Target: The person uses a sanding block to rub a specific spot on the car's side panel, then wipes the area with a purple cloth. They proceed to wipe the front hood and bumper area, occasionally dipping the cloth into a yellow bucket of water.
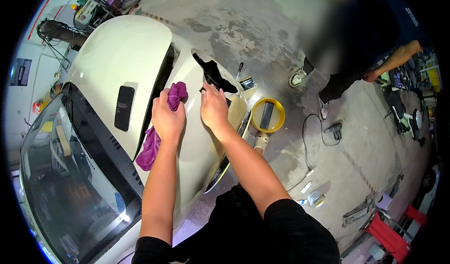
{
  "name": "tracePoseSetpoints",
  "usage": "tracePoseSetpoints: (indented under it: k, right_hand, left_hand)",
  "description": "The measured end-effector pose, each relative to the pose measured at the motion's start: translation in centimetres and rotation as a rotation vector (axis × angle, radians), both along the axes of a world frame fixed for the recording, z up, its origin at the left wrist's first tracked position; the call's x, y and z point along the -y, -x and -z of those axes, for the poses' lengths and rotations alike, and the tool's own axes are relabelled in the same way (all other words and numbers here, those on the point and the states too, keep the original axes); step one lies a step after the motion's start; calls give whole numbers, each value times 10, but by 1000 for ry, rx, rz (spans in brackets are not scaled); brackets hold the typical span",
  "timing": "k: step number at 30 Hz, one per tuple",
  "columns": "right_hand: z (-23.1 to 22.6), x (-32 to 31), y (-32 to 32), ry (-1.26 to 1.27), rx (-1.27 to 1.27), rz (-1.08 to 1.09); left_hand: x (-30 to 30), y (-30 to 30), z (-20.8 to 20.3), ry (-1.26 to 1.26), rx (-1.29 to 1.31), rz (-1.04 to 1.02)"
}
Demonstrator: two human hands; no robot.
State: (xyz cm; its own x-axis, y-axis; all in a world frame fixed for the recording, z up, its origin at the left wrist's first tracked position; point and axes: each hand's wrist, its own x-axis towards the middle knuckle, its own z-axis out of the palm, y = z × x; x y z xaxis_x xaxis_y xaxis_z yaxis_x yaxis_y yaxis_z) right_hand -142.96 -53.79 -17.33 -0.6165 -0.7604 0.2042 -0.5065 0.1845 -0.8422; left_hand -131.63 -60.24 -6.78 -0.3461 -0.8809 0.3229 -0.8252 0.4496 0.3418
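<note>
At the far left, a dark windscreen [70, 170] was seen, and beside it the cream bonnet [117, 53] of a car, bearing a black rectangular patch [124, 108]. A purple cloth [161, 126] was gripped in the left hand [168, 116], whose fingers were closed around it; one bunched end was pressed to the cream front wing [197, 142] and the rest hung down toward the bonnet gap. Just beside it, the right hand [214, 109] was laid open and flat on the same panel, nothing held, its fingertips close to the empty dark headlamp opening [215, 74]. A fingertip could be caught on the opening's edge. Further right, a yellow basin [267, 115] stood on the concrete floor [356, 161], close to the person's foot, where it might be kicked and spilled. A power tool [333, 130] with its trailing cord lay beyond, a tripping risk, and another person [347, 39] stood well apart.
</note>
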Motion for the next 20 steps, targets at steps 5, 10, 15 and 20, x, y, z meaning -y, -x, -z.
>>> tracePoseSetpoints:
  k: [5, 10, 15, 20]
  right_hand:
    - [25, -44, 28, -6, -101, -94]
    - [49, -39, 38, -48, -36, -76]
    - [2, -25, 9, 102, 185, -84]
    - [17, -52, 25, -79, 219, -96]
  left_hand:
    - [2, -6, 0, -4, 49, 11]
    - [1, 1, -3, 4, 101, 71]
    - [10, 11, -1, -33, 115, 85]
    - [14, 14, -2, -8, 141, 92]
